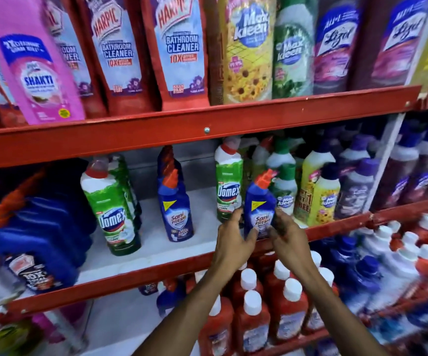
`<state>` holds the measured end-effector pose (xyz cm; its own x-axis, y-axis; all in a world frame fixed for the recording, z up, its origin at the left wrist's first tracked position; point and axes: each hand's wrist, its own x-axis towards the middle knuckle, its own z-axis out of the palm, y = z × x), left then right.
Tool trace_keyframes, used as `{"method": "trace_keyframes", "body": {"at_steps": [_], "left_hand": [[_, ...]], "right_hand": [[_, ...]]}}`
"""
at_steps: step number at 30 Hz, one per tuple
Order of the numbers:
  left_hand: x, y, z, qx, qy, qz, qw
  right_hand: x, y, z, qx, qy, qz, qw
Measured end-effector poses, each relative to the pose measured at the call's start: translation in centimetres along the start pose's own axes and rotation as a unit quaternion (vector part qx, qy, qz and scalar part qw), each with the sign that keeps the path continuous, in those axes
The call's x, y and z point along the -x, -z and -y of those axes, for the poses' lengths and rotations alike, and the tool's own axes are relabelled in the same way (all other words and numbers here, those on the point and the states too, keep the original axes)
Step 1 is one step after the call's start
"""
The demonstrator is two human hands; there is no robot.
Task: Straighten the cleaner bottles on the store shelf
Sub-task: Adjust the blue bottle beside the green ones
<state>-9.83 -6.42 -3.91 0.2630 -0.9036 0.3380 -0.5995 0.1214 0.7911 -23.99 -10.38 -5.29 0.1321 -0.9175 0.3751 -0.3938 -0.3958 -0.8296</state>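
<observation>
On the middle shelf (156,250), 2 blue Sani Fresh bottles and 2 green Domex bottles stand at the front. The held Sani bottle (259,209) is at the shelf's front edge, right of center, just in front of the right Domex (228,181). The left hand (229,238) wraps its lower left side with the thumb across the front; the right hand (288,236) presses its lower right side with curled fingers. Both hands grip this 1 bottle. Its long axis is near vertical, tilted slightly right at the top, with the orange angled cap pointing up and right and the label facing the camera.

The other Sani bottle (175,206) stands upright at mid-shelf, apart from it, cap also angled up-right. The left Domex (112,204) leans a little to the left. Further left is a blue multipack (35,227); to the right stand Max Kleen bottles (320,196), yellow and green, in rows whose count is unclear.

The shelf surface is white with red metal rails (207,124). Above it, refill pouches (179,47) line up. Below, white-capped red bottles (252,309) crowd together. The setting is a store aisle.
</observation>
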Motion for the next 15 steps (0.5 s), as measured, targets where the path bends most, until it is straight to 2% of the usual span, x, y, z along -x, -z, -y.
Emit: {"method": "trace_keyframes", "body": {"at_steps": [6, 15], "left_hand": [[0.5, 1.0, 0.3, 0.051, -0.031, -0.042, 0.997], [3.5, 10.0, 1.2, 0.075, -0.087, -0.153, 0.982]], "right_hand": [[-0.2, -0.3, 1.0, -0.032, 0.008, 0.014, 0.999], [1.8, -5.5, 8.9, -0.143, 0.081, 0.044, 0.985]]}}
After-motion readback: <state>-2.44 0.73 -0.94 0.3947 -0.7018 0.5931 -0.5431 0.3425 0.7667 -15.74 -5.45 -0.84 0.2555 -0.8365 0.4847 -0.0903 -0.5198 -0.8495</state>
